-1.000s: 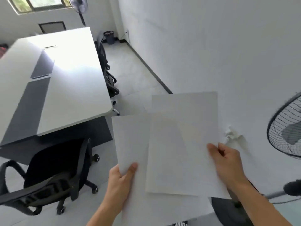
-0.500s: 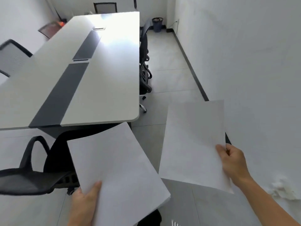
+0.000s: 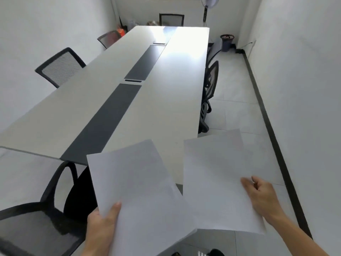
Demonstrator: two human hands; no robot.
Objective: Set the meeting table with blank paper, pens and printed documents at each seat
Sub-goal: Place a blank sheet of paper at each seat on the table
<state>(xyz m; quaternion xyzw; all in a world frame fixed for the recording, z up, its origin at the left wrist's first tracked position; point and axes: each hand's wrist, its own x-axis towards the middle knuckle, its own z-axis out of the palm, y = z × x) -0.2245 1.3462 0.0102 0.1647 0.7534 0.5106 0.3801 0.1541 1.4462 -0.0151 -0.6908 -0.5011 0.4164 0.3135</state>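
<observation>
Paper in both hands, at near end of table

Paper stack is pinched in left hand, thumb on top at its near-left edge, other fingers hidden underneath. Single sheet is held by right hand at its right edge, thumb on top, fingers curled behind. Both are blank on the visible side, held in the air, near corners overlapping. Beyond the fingertips: long white table with a dark centre strip, top bare. Chair sits left of the left hand, more chairs along both sides. Fan and bin at far end.
</observation>
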